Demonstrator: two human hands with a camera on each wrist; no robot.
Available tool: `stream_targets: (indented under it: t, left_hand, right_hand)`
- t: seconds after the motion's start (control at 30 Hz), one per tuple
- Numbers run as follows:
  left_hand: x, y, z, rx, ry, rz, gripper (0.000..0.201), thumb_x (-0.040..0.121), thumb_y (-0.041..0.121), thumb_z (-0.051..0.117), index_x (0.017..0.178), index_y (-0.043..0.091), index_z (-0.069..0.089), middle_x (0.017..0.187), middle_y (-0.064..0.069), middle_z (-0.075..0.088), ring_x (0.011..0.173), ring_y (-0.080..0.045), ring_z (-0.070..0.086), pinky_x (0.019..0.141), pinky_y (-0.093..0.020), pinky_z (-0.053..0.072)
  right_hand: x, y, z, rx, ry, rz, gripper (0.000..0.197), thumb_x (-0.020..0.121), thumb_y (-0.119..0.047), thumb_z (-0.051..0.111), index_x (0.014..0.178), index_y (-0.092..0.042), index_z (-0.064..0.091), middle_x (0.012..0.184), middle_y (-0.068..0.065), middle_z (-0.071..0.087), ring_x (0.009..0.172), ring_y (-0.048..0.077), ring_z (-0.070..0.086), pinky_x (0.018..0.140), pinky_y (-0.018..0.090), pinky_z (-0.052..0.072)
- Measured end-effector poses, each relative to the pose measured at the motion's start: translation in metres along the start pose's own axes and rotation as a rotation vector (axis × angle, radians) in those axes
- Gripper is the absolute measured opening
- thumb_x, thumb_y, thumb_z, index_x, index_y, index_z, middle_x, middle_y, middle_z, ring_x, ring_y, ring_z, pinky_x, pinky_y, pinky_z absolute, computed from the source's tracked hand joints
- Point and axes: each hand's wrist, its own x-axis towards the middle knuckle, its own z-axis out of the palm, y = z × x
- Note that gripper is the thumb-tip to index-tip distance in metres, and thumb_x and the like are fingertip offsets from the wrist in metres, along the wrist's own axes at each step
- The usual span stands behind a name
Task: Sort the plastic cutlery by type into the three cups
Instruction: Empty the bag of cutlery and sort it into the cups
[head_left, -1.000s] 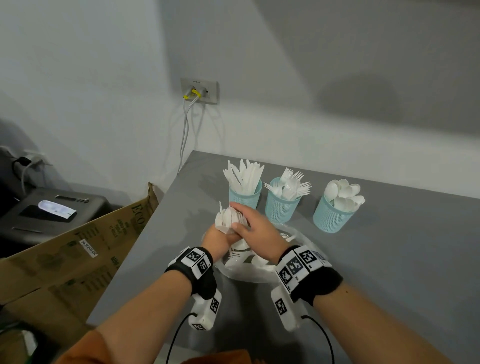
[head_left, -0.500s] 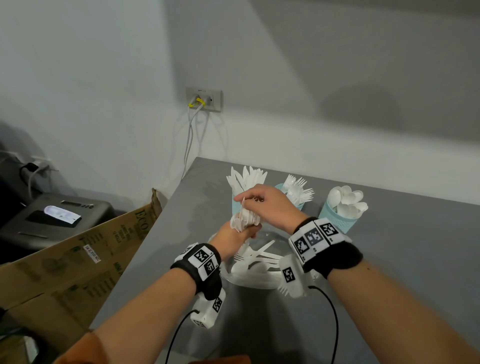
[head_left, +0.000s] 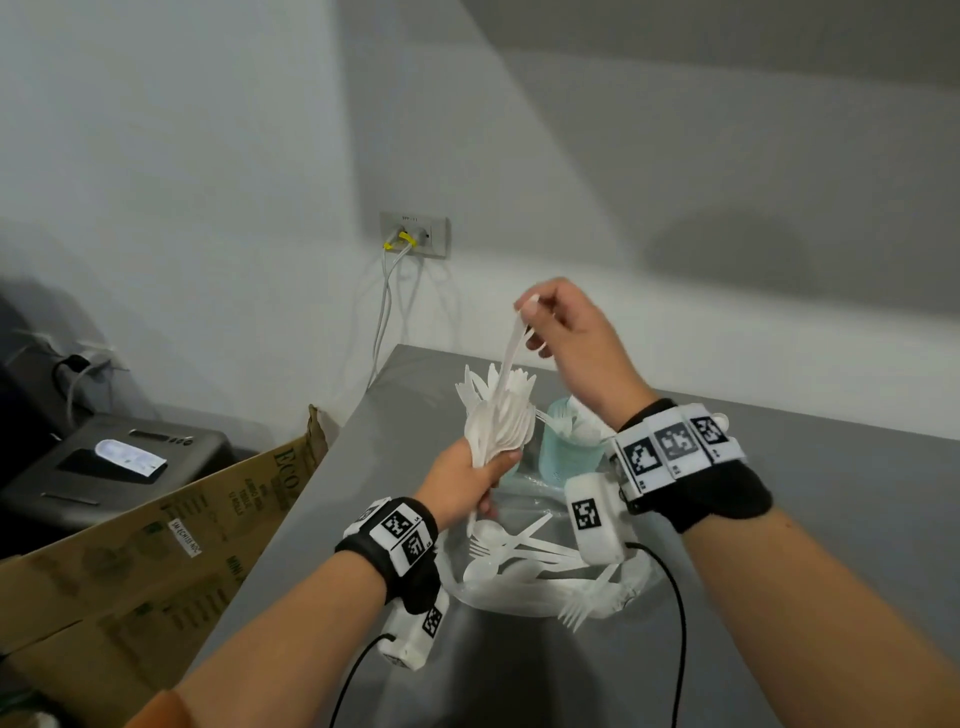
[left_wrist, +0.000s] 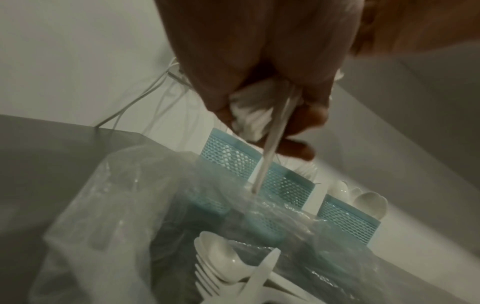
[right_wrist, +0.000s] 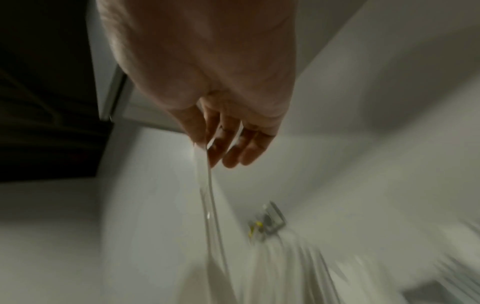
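Note:
My left hand (head_left: 470, 475) grips an upright bundle of white plastic cutlery (head_left: 506, 421) above the clear bag (head_left: 631, 587). Higher up, my right hand (head_left: 530, 312) pinches one thin white piece (head_left: 511, 353) by its top end; its lower end still sits in the bundle. I cannot tell its type. In the left wrist view, three teal mesh cups (left_wrist: 228, 152) (left_wrist: 288, 185) (left_wrist: 348, 220) stand in a row behind the bag (left_wrist: 103, 205); the far right one holds spoons (left_wrist: 369, 201). From the head view the fork cup (head_left: 558, 452) shows; my right wrist hides the spoon cup.
Loose forks, spoons and knives (head_left: 519, 556) lie in the bag on the grey table (head_left: 831, 519). The table's left edge drops to a cardboard box (head_left: 156, 545) and a dark printer (head_left: 104, 457). A wall socket with cables (head_left: 415, 236) is behind.
My right hand has left the bundle and risen, drawing one piece up out of it. The left hand has lifted the bundle a little higher over the bag.

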Motion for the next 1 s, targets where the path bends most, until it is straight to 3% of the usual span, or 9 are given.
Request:
stream_targets:
  t: [0.1,0.2,0.33,0.47,0.53,0.6,0.7,0.83,1.0]
  left_hand:
    - [0.001,0.0,-0.008,-0.004,0.094,0.0,0.023,0.092,0.035,0.059,0.104,0.015,0.053,0.056,0.002,0.049,0.033,-0.008,0.043,0.048,-0.032,0.052]
    - [0.001,0.002,-0.016,-0.086,0.15,-0.002,0.031,0.091,0.039,0.059,0.11,0.015,0.054,0.045,0.008,0.045,0.035,-0.008,0.041,0.049,-0.032,0.052]
    - [0.004,0.008,-0.019,-0.162,0.135,0.01,0.035,0.091,0.04,0.059,0.111,0.012,0.053,0.051,0.006,0.042,0.038,-0.01,0.037,0.046,-0.029,0.051]
    - [0.008,0.012,-0.019,-0.204,0.094,0.032,0.03,0.092,0.035,0.06,0.113,0.015,0.054,0.047,0.01,0.045,0.039,-0.01,0.038,0.047,-0.029,0.051]
    - [0.01,0.016,-0.019,-0.189,0.111,0.051,0.024,0.091,0.033,0.061,0.109,0.018,0.054,0.048,0.012,0.049,0.039,-0.009,0.041,0.047,-0.029,0.051]
    - [0.013,0.017,-0.019,-0.146,0.16,0.072,0.014,0.091,0.03,0.062,0.1,0.022,0.054,0.055,0.011,0.053,0.038,-0.006,0.046,0.045,-0.028,0.05]
    - [0.021,0.016,-0.017,-0.067,0.238,0.09,0.019,0.09,0.028,0.063,0.107,0.022,0.054,0.08,0.0,0.058,0.045,-0.007,0.054,0.042,-0.025,0.048]
    - [0.027,0.018,-0.011,-0.032,0.248,0.079,0.036,0.087,0.025,0.067,0.118,0.02,0.052,0.089,-0.006,0.062,0.045,-0.01,0.054,0.041,-0.021,0.045]
    - [0.029,0.021,-0.014,-0.094,0.148,0.11,0.037,0.084,0.03,0.071,0.114,0.014,0.055,0.075,-0.01,0.062,0.047,-0.023,0.055,0.045,-0.028,0.049]
  right_hand:
    - [0.016,-0.016,-0.015,0.119,0.21,-0.111,0.018,0.098,-0.019,0.045,0.088,-0.031,0.053,0.081,-0.009,0.054,0.061,0.014,0.057,0.063,0.029,0.05]
    - [0.025,-0.006,-0.016,0.048,0.332,-0.1,0.018,0.098,-0.021,0.044,0.087,-0.032,0.053,0.079,-0.012,0.055,0.063,0.016,0.06,0.068,0.034,0.055]
    - [0.016,0.047,0.009,-0.18,0.16,0.118,0.015,0.098,-0.024,0.045,0.096,-0.021,0.059,0.093,0.001,0.065,0.068,0.017,0.066,0.075,0.04,0.058]
    - [-0.001,0.099,0.03,-0.463,-0.104,0.238,0.027,0.097,-0.029,0.045,0.104,-0.02,0.069,0.1,0.003,0.072,0.085,0.019,0.064,0.078,0.03,0.05]
    - [-0.003,0.106,0.035,-0.486,-0.066,0.196,0.028,0.096,-0.03,0.045,0.099,-0.019,0.07,0.099,0.003,0.07,0.098,0.024,0.06,0.088,0.034,0.047]
    - [-0.006,0.095,0.038,-0.368,0.069,0.113,0.024,0.095,-0.036,0.047,0.097,-0.022,0.067,0.095,-0.001,0.063,0.101,0.02,0.054,0.091,0.032,0.044]
    - [-0.011,0.072,0.042,-0.197,0.067,-0.006,0.017,0.087,-0.044,0.057,0.094,-0.03,0.063,0.088,-0.003,0.058,0.086,0.01,0.053,0.077,0.026,0.046]
    - [-0.014,0.068,0.047,-0.24,-0.03,0.087,0.023,0.08,-0.039,0.069,0.1,-0.031,0.062,0.084,-0.007,0.057,0.068,0.001,0.049,0.068,0.021,0.044]
    - [-0.008,0.062,0.043,-0.01,0.051,0.228,0.002,0.089,-0.017,0.06,0.09,-0.018,0.059,0.08,-0.001,0.061,0.068,0.018,0.061,0.074,0.035,0.053]
